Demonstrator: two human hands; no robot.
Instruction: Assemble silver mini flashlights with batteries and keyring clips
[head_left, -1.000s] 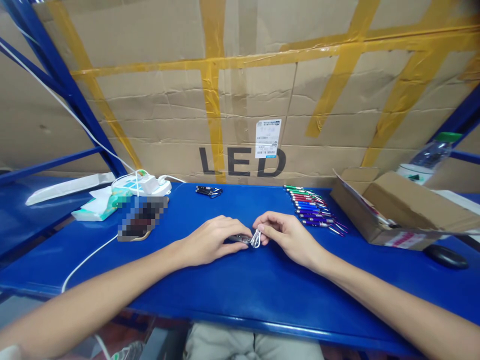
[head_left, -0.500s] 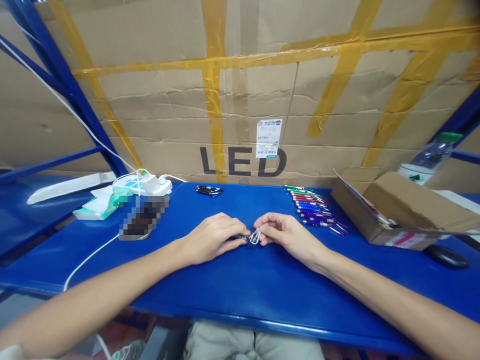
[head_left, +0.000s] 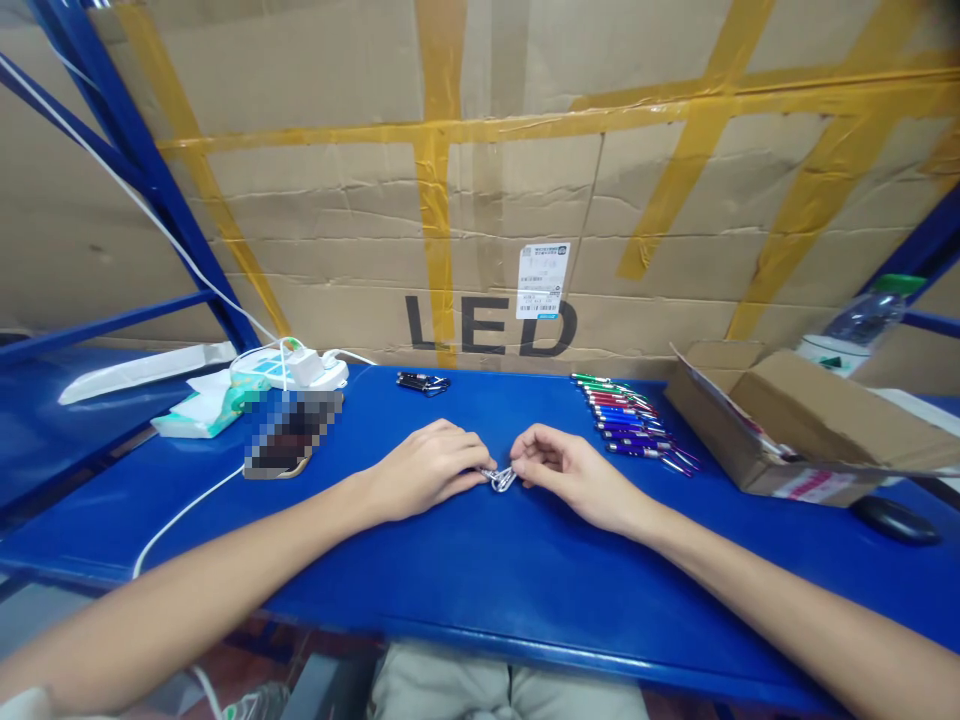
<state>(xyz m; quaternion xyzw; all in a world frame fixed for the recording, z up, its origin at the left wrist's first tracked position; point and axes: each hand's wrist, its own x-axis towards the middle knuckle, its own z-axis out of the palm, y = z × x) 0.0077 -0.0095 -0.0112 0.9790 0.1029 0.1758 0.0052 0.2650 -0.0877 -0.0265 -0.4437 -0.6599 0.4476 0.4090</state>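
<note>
Right hand point(head_left: 566, 468): silver clip point(head_left: 501, 479) pinched at fingertips.
Left hand point(head_left: 424, 470): curled, pressed to table point(head_left: 480, 570), the clip's hidden end likely anchored.

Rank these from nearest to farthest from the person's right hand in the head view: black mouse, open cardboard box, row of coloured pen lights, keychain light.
1. keychain light: pinched at the fingertips of the right hand.
2. row of coloured pen lights: just behind the hand, to its right.
3. open cardboard box: farther right.
4. black mouse: far right of the table.
</note>
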